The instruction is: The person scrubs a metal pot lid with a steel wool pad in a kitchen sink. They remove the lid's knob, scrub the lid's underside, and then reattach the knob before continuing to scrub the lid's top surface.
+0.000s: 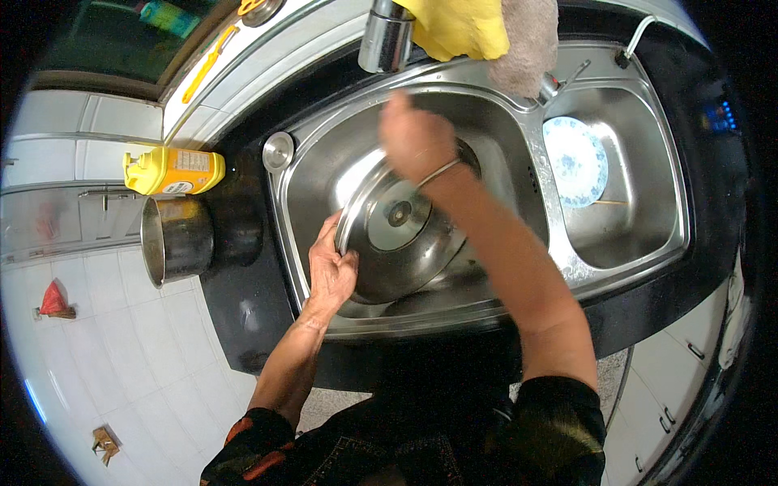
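Note:
My left hand [333, 261] grips the rim of a round metal pot lid with a glass centre and a knob [371, 267], tilted inside the large basin of a steel double sink [498, 121]. Blurred, my right hand [419, 133] is over the lid's far edge, fingers curled; whether it holds anything cannot be made out. A band circles the right wrist. Behind the lid, part of a dark round object shows in the basin, mostly hidden.
The smaller basin holds a blue-and-white plate [574, 161] above a thin stick [609, 202]. Left of the sink are a steel pot [188, 237], a yellow bottle [188, 170] and a sink strainer [279, 152]. A yellow cloth [456, 27] and beige cloth [526, 48] hang near the faucet [386, 42].

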Available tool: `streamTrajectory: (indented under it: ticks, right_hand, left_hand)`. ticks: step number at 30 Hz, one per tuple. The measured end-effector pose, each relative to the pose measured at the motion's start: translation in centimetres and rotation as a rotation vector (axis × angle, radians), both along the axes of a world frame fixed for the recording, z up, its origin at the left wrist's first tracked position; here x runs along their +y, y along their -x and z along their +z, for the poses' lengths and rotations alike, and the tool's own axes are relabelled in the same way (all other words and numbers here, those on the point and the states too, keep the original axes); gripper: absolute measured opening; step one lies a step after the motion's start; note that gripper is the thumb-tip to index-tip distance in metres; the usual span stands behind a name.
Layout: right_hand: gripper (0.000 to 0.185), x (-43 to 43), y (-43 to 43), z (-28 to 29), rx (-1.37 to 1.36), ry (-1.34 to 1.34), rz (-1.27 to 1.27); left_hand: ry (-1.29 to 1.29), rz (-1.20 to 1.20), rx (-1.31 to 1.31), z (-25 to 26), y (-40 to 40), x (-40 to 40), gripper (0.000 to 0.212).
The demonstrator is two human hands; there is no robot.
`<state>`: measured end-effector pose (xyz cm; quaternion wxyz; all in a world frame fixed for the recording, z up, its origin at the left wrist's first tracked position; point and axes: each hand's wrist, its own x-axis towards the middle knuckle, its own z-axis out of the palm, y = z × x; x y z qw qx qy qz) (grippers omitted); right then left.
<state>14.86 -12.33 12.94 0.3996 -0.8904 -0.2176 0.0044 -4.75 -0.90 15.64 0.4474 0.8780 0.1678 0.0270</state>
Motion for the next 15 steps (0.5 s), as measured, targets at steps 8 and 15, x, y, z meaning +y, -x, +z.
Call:
streamTrajectory:
  ticks: [8, 15]
  right_hand:
    - [0.020, 4.8, 7.4, 1.5, -0.564, -0.188, 0.249]
    - [0.030, 0.5, 0.7, 0.9, 0.101, 0.062, -0.006]
  left_hand:
    - [-0.067, -0.059, 0.227, -1.7, 0.6, 2.7, 0.049]
    - [-0.198, -0.097, -0.125, -1.2, -0.2, 1.3, 0.045]
